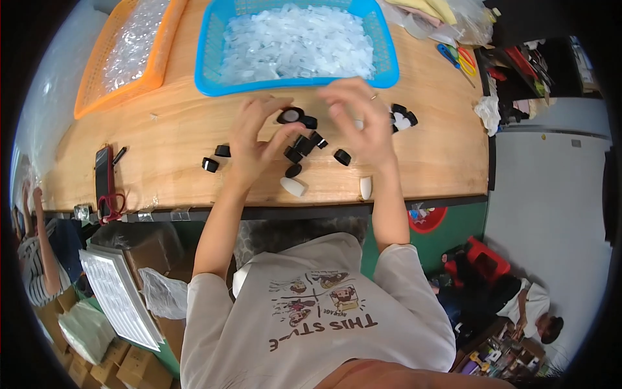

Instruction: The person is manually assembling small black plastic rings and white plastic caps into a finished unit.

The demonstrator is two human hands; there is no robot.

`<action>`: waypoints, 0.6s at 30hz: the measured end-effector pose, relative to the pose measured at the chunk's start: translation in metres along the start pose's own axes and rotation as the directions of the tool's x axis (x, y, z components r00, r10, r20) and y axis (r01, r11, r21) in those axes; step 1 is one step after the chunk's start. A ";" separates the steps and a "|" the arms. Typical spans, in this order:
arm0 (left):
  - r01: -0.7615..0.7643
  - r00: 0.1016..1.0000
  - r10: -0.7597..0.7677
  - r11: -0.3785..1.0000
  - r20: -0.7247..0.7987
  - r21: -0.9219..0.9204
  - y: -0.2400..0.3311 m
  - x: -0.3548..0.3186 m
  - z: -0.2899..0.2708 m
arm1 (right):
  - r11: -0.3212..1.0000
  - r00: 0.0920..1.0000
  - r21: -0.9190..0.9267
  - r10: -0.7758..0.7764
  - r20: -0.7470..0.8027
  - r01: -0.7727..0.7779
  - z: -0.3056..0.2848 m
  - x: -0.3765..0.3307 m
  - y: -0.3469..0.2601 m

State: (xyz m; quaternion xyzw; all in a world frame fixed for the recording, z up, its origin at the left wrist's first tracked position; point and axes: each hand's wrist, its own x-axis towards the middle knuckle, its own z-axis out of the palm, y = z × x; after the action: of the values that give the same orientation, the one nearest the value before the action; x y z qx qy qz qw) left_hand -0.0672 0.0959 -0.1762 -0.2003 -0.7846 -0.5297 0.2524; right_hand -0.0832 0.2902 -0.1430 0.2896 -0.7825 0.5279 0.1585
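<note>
My left hand [256, 133] is curled over the table, its thumb and forefinger around a black cap [291, 115] with a pale disc inside. Another dark piece [310, 122] shows at the thumb tip. To the right hovers my right hand [363, 120], blurred, its fingers apart and nothing visible between them. Below and between the hands lie several loose black caps [303, 145]. Single black caps sit near my left wrist [210, 165] and by my right wrist [342, 157]. Two white oval pieces, one left [293, 187] and one right [366, 188], lie near the table's front edge.
Beyond my hands stands a blue basket [201, 65] full of small translucent pieces. An orange basket [159, 71] of clear pieces is at the far left. More black caps [403, 118], scissors [466, 59], a phone [103, 175] and red-framed glasses [113, 206] lie about. Another person [531, 308] sits lower right.
</note>
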 end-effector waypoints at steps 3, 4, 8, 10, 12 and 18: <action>-0.058 0.998 0.058 0.995 0.007 0.081 -0.001 0.004 -0.002 | 0.927 0.923 0.186 0.354 -0.150 -0.325 -0.032 -0.010 0.022; -0.056 0.998 0.056 0.995 -0.005 0.083 -0.003 0.005 -0.001 | 0.927 0.923 0.181 0.355 -0.151 -0.327 -0.043 -0.016 0.028; -0.037 0.999 0.038 0.993 0.000 0.114 -0.006 0.005 0.002 | 0.834 0.853 -0.209 0.523 0.003 -0.510 -0.055 -0.041 0.045; 0.051 0.999 -0.052 0.992 0.007 0.119 -0.004 0.003 0.004 | 0.816 0.844 -0.386 0.516 0.148 -0.431 -0.048 -0.047 0.041; 0.085 0.996 -0.087 0.989 0.015 0.118 -0.003 0.002 0.004 | 0.838 0.848 -0.341 0.501 0.172 -0.426 -0.040 -0.046 0.040; 0.237 0.970 -0.240 0.970 0.048 0.056 -0.008 -0.003 0.005 | 0.895 0.901 -0.206 0.422 0.097 -0.397 -0.028 -0.001 0.026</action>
State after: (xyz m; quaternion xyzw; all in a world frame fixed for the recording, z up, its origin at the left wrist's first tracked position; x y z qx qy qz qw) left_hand -0.0702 0.0981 -0.1853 -0.1127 -0.8227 -0.5306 0.1703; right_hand -0.1002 0.3231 -0.1517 0.1386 -0.8798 0.4545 0.0143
